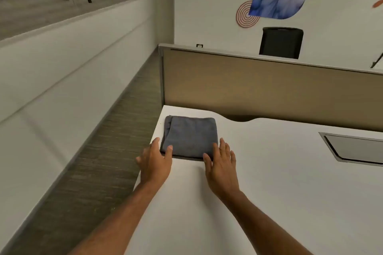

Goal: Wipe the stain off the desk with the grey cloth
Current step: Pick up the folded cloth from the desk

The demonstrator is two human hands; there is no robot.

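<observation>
1. Broad white laminate desk [269, 182], seen from my head camera. It fills the lower right of the view, its left edge running beside a strip of grey carpet. No stain is visible on the bare surface; whether it lies under the cloth or outside the view, I cannot tell.
2. Tan fabric partition panel [269, 89], upright along the desk's far edge.
3. Rectangular grey metal cable hatch [356, 148], set flush into the desk at far right, well apart from my hands.
4. Folded grey cloth [189, 136], a flat, roughly square pad lying at the far left corner of the desk, close to the left edge and just short of the partition. Its folds are stacked and undisturbed.
5. My right hand [220, 163], palm down, fingers spread and loosely straight. The fingertips [215, 147] touch or overlap the cloth's near right corner; nothing is pinched.
6. My left hand [156, 158], palm down at the desk's left edge, fingers spread. One fingertip rests on the cloth's near left corner and another lies along its left side; nothing is gripped.
7. Step in hand, as I judge it: taking up the cloth. Wiping has not begun.
8. Next move, as I judge it: curl the fingers of both hands, or of one, under the near edge so that the layers lift together, then carry the pad to the stain once that is located, and press it flat before rubbing.
</observation>
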